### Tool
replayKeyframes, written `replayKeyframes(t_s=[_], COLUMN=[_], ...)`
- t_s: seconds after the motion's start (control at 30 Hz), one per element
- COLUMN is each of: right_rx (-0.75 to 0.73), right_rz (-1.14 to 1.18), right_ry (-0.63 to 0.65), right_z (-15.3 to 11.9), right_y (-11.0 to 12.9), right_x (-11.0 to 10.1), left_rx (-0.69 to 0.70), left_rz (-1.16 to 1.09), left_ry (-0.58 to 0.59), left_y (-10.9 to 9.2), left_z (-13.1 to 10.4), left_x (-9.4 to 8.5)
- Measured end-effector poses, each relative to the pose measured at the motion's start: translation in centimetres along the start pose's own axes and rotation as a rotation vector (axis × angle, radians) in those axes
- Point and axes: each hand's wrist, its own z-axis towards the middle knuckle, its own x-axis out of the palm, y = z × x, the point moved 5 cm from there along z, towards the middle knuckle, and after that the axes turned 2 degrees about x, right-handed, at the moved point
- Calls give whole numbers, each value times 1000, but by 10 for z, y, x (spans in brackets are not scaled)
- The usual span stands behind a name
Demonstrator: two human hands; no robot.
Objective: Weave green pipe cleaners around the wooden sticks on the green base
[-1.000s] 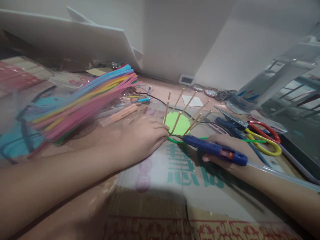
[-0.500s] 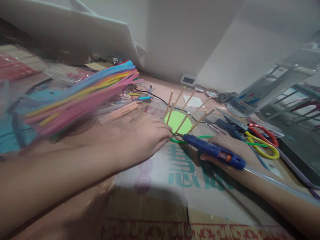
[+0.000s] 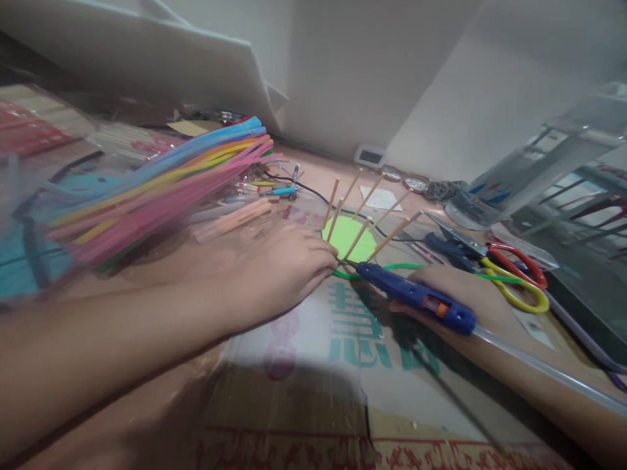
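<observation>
In my right hand (image 3: pixel 450 294) is a blue hot glue gun (image 3: pixel 416 290) with a clear glue stick (image 3: pixel 543 365) jutting from its rear. Its nozzle points left at the near edge of a lime-green disc (image 3: pixel 355 238). Several thin wooden sticks (image 3: pixel 336 219) stand up around the disc's rim, leaning slightly. My left hand (image 3: pixel 304 258) is closed at the disc's near left edge, fingertips pinching a green pipe cleaner (image 3: pixel 404 266). That pipe cleaner curves along the near rim and runs right, behind the glue gun and my right hand. The exact fingertip contact is partly hidden.
A bundle of coloured pipe cleaners (image 3: pixel 171 189) lies at left. To the right are scissors (image 3: pixel 516 261) with red and yellow handles, a tilted-looking clear bottle (image 3: pixel 509 176) and a dark tray (image 3: pixel 588 300). Printed cardboard (image 3: pixel 313 385) covers the table in front. A small digital clock (image 3: pixel 369 156) stands behind.
The rear of the glue gun and its glue stick have dipped slightly, with the nozzle still at the disc's edge. My left hand has stayed in place.
</observation>
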Motion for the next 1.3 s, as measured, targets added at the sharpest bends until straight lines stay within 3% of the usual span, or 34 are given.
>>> replayKeyframes(t_s=[0.33, 1.3], right_rx=[-16, 50], right_rz=[-50, -96], right_ry=[-47, 0], right_z=[0, -1], right_y=[6, 1], right_x=[-4, -2], left_rx=[-12, -14], left_rz=[-4, -2], left_ry=[7, 22], left_y=[-1, 0], left_z=[1, 1], left_x=[-2, 0])
